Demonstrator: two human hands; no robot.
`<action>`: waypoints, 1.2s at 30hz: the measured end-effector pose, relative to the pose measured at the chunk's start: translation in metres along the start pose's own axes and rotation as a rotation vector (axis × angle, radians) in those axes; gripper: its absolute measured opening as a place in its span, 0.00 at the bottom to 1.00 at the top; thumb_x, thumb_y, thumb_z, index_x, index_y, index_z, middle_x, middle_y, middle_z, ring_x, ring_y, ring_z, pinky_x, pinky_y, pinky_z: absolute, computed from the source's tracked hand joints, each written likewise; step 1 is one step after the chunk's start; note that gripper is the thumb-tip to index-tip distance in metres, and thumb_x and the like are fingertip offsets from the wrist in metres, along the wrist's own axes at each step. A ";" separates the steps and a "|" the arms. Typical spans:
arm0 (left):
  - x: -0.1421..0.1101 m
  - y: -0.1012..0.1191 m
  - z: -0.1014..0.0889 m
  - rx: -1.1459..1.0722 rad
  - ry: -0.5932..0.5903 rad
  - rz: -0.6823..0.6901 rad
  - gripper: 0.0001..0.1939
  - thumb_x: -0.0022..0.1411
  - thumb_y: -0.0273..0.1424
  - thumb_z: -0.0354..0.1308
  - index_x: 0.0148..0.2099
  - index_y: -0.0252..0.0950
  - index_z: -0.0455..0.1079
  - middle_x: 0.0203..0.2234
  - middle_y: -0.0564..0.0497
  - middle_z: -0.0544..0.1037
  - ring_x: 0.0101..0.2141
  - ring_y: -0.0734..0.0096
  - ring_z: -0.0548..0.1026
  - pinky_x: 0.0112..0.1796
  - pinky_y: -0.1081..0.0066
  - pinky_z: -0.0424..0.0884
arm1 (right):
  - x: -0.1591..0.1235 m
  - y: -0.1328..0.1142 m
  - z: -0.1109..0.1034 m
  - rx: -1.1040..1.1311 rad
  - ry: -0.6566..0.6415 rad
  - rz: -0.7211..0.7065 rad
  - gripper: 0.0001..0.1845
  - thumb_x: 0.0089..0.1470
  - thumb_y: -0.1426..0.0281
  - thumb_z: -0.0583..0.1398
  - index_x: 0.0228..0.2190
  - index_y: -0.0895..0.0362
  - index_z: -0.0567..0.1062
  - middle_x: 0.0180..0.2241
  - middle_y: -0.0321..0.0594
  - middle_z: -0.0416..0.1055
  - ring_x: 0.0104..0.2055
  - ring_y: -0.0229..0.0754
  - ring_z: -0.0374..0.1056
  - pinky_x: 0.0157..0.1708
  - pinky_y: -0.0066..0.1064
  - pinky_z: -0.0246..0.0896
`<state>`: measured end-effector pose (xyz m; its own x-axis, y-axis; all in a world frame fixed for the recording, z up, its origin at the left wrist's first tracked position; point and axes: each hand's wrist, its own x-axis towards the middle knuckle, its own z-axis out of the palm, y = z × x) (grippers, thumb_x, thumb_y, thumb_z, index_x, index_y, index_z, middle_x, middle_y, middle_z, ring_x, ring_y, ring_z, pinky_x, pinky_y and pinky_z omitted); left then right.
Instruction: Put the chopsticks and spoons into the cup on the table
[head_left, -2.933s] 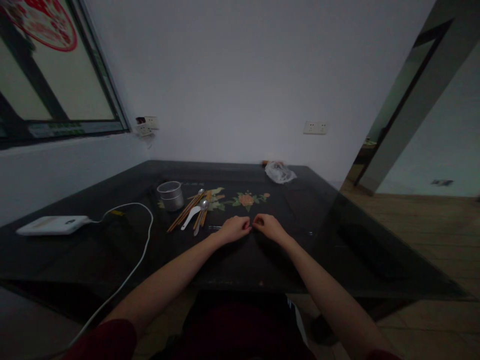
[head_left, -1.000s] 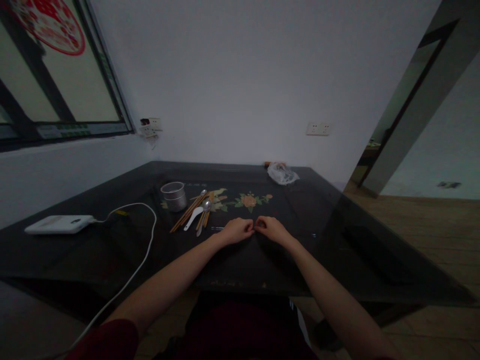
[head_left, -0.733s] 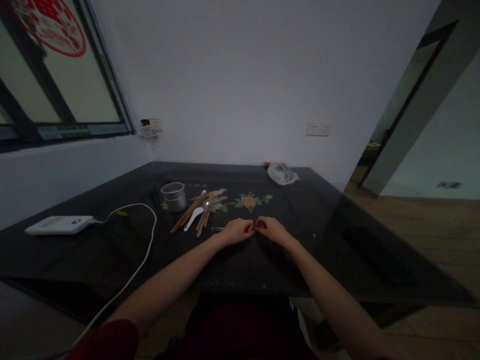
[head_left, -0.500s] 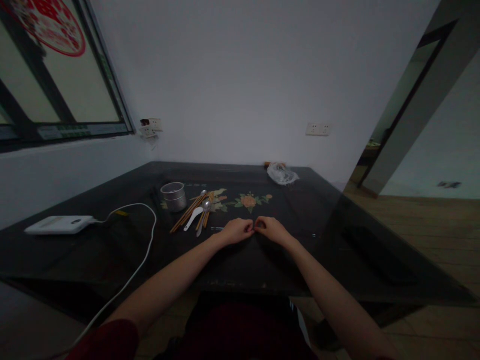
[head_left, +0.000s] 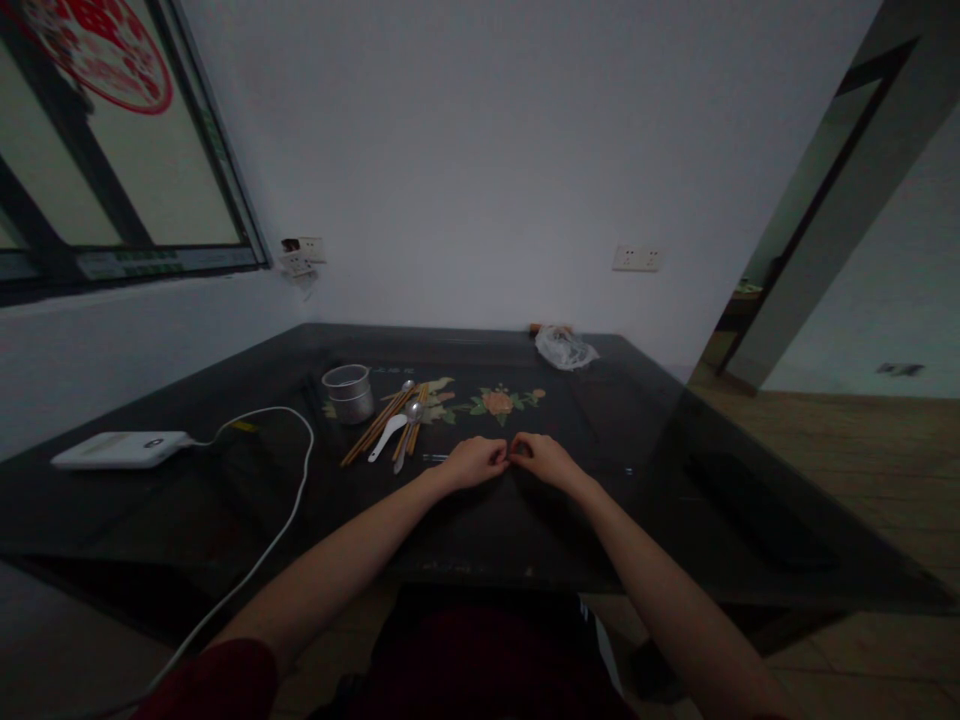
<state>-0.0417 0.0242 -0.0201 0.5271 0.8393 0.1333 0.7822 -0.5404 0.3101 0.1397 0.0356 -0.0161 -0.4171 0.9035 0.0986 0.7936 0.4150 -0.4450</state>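
My left hand (head_left: 478,461) rests on the dark table with its fingers curled closed. Nothing shows in it. Just to its right lies my right hand (head_left: 545,459), fingers bent round to the thumb in a loop with no object visible inside. The fingertips of both hands meet or nearly meet. Left of my left hand is a loose group of utensils: brown chopsticks (head_left: 373,434), a white spoon (head_left: 386,437), and metal spoons, one with its bowl (head_left: 413,410) upward. Beside them stands a metal cup (head_left: 349,394) with perforated-looking sides.
On the left lies a white device (head_left: 120,450) with a white cable (head_left: 304,470) running over the table's front edge. A crumpled clear plastic bag (head_left: 564,348) sits at the back. A dark flat object (head_left: 757,510) lies on the right. A wall (head_left: 480,200) rises behind the table.
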 end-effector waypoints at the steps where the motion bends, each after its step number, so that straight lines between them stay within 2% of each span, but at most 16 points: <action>1: 0.000 0.000 0.000 -0.001 -0.002 -0.005 0.07 0.59 0.35 0.51 0.31 0.37 0.65 0.25 0.54 0.72 0.26 0.74 0.67 0.26 0.75 0.53 | 0.000 0.000 0.000 0.002 -0.001 -0.001 0.08 0.51 0.67 0.60 0.35 0.55 0.75 0.28 0.37 0.71 0.28 0.35 0.64 0.26 0.25 0.48; 36: -0.001 0.003 -0.002 0.024 -0.007 0.005 0.08 0.59 0.35 0.50 0.30 0.38 0.64 0.25 0.54 0.72 0.26 0.73 0.68 0.25 0.75 0.52 | -0.001 -0.002 -0.001 0.013 -0.005 0.004 0.08 0.52 0.66 0.60 0.35 0.55 0.74 0.29 0.37 0.71 0.29 0.36 0.64 0.27 0.25 0.49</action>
<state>-0.0407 0.0214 -0.0179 0.5334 0.8360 0.1285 0.7871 -0.5462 0.2867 0.1393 0.0336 -0.0146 -0.4162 0.9046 0.0919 0.7897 0.4097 -0.4566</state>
